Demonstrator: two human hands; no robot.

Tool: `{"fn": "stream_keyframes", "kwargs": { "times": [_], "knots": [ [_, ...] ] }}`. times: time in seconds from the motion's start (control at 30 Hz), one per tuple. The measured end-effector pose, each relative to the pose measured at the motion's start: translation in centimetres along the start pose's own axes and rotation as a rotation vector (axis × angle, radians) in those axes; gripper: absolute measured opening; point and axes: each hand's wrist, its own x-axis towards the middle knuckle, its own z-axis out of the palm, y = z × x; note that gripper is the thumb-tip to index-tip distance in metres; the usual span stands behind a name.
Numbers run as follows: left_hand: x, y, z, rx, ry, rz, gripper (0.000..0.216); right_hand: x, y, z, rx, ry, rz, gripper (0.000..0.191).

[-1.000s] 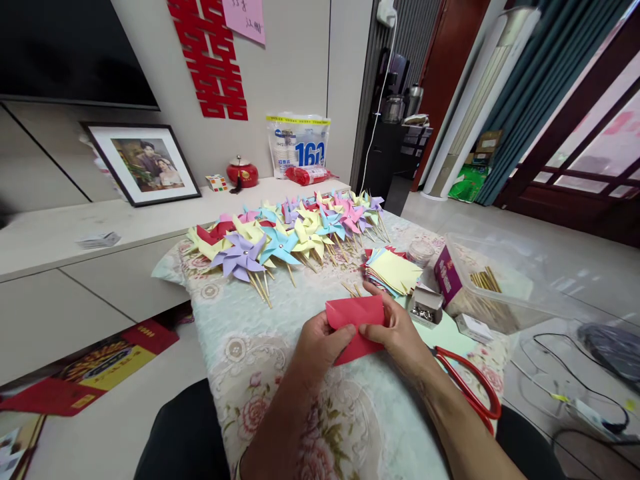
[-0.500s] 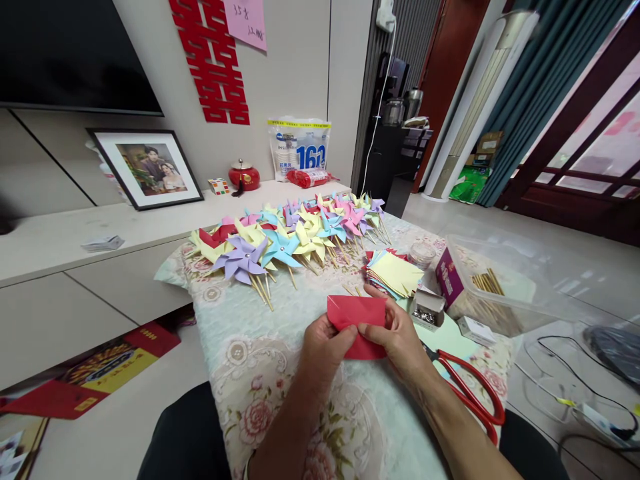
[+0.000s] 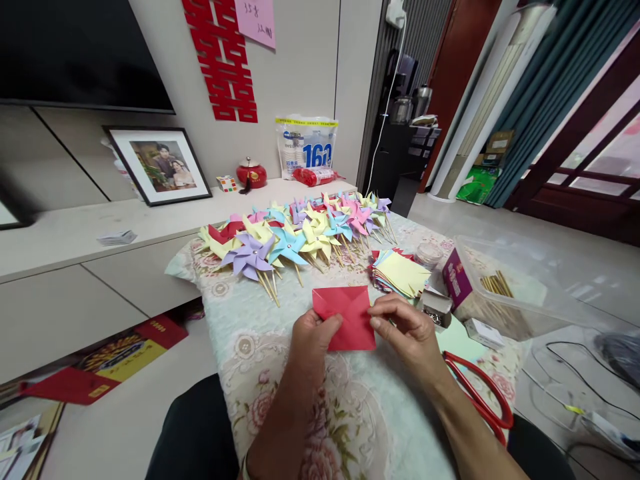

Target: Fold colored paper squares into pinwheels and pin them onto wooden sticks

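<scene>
A red square of paper (image 3: 353,327) with crease lines and slits at its corners is held up over the table. My left hand (image 3: 315,337) grips its left side, thumb pressed flat on top and fingers beneath. At the right edge, my right hand (image 3: 407,327) pinches the paper between thumb and fingertips. Close by the right forearm lie red-handled scissors (image 3: 483,400), their blades hidden by the arm. Beyond the right hand are a small open box of metal fasteners (image 3: 434,308) and a stack of coloured paper squares (image 3: 400,272).
Finished paper pinwheels (image 3: 290,247) on sticks cover the far part of the flowered tablecloth (image 3: 280,360). A clear plastic bin (image 3: 530,300) with thin sticks (image 3: 496,283) stands at the right, near a small white box (image 3: 484,332). Cables (image 3: 575,360) lie on the floor.
The red paper has been opened out from a folded shape to a flat square and shifted slightly left. My right hand has moved from the middle to its right edge.
</scene>
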Motion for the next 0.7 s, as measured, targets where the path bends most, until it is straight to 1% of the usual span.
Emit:
{"fn": "stream_keyframes", "kwargs": {
  "times": [0.07, 0.13, 0.33, 0.47, 0.57, 0.7],
  "knots": [
    [0.02, 0.20, -0.08, -0.023, -0.001, -0.004, 0.030, -0.01, 0.00, 0.02, -0.036, -0.120, -0.023, 0.011],
    [0.09, 0.25, -0.22, -0.039, 0.009, -0.002, 0.029, 0.01, -0.01, 0.08, -0.079, -0.177, -0.028, 0.014],
    [0.15, 0.15, -0.23, -0.055, 0.030, 0.008, 0.025, 0.05, 0.07, -0.03, -0.164, -0.250, -0.064, 0.019],
    [-0.01, 0.26, 0.15, 0.004, 0.071, 0.011, 0.024, 0.08, 0.19, -0.13, -0.185, -0.295, -0.102, 0.015],
    [0.02, 0.26, 0.30, 0.077, 0.097, 0.015, 0.024, 0.14, -0.03, -0.09, -0.189, -0.315, -0.078, 0.011],
    [0.24, -0.07, 0.20, 0.152, 0.094, 0.031, 0.024, 0.16, -0.71, 0.10, -0.217, -0.323, -0.018, 0.009]
  ]
}}
